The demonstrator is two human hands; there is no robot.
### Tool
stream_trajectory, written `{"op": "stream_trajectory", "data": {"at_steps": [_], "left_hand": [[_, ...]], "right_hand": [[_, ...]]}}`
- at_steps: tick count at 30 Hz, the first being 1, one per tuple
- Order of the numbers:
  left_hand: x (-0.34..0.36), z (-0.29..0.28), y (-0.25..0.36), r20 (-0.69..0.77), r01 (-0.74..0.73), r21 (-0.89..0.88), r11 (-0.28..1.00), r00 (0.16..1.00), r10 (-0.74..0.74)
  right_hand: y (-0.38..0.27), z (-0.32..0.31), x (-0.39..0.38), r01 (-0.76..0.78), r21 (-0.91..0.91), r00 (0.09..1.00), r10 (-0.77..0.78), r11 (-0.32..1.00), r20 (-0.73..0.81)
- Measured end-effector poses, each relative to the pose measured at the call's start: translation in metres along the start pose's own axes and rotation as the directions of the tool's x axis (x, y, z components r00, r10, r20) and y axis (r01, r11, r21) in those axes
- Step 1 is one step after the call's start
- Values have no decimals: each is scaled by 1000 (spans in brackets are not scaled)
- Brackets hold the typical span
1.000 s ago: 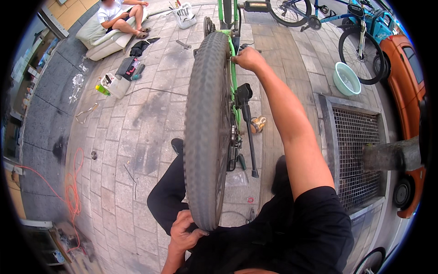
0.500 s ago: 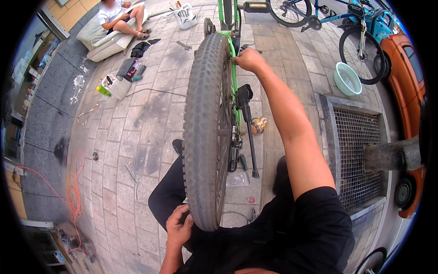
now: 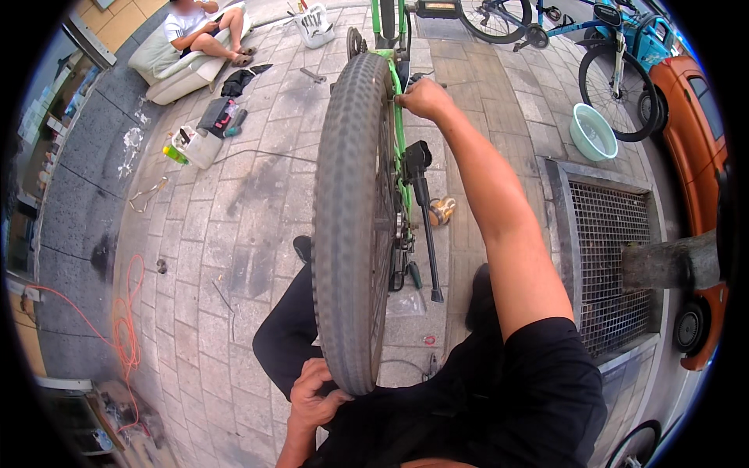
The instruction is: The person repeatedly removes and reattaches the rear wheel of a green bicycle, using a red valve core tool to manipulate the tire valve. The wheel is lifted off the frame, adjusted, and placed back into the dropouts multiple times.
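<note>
A green bicycle frame (image 3: 400, 129) stands before me, its wheel with a knobbly grey tyre (image 3: 347, 226) pointing toward my body. My right hand (image 3: 425, 100) reaches out past the wheel, its fingers closed at the green tubing near the far end of the tyre. At the tyre's near left side, my left hand (image 3: 314, 392) has curled fingers and its thumb close against the rubber. What lies between those fingers is hidden. A black kickstand (image 3: 427, 226) hangs along the wheel's right side, close to the chain parts (image 3: 404, 242).
Left, a tool box (image 3: 199, 148), an orange hose (image 3: 126, 335) and a person on a white sofa (image 3: 168, 66). Right, a teal basin (image 3: 593, 132), a metal grate (image 3: 612, 257), a tree trunk (image 3: 671, 263), a blue bicycle (image 3: 573, 30) and an orange car (image 3: 686, 125). A screwdriver (image 3: 414, 274) lies beneath the wheel.
My left hand has shifted slightly down and right, its thumb now at the tyre's lower edge. The tread looks more smeared, as if the wheel turns. My right hand stays in place.
</note>
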State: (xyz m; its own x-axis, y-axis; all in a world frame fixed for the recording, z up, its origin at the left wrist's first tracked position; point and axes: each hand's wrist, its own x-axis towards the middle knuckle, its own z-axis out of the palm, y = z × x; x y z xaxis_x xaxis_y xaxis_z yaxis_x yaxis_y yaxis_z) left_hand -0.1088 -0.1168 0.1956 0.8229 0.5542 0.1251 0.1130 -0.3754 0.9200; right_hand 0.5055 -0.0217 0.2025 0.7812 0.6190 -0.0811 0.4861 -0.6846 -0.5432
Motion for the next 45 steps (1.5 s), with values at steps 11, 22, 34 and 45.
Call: {"op": "stream_trajectory", "data": {"at_steps": [11,22,34,45], "left_hand": [[-25,1,-47,78,137,320,937,982,-170],[-2,2,1,-19,61,-139,988,998,-64],[-13,-18,-32,114,159,324,933,972,-205],[8,0,11,-123,-26,-333,943,992,-16]], "right_hand": [[-3,1,1,-6,9,1000,6,1000,3],[1,1,4,-4,12,1000,4,1000,3],[2,0,4,-19,18,1000,19,1000,18],[2,2,7,-22,16,1000,22,1000,20]]}}
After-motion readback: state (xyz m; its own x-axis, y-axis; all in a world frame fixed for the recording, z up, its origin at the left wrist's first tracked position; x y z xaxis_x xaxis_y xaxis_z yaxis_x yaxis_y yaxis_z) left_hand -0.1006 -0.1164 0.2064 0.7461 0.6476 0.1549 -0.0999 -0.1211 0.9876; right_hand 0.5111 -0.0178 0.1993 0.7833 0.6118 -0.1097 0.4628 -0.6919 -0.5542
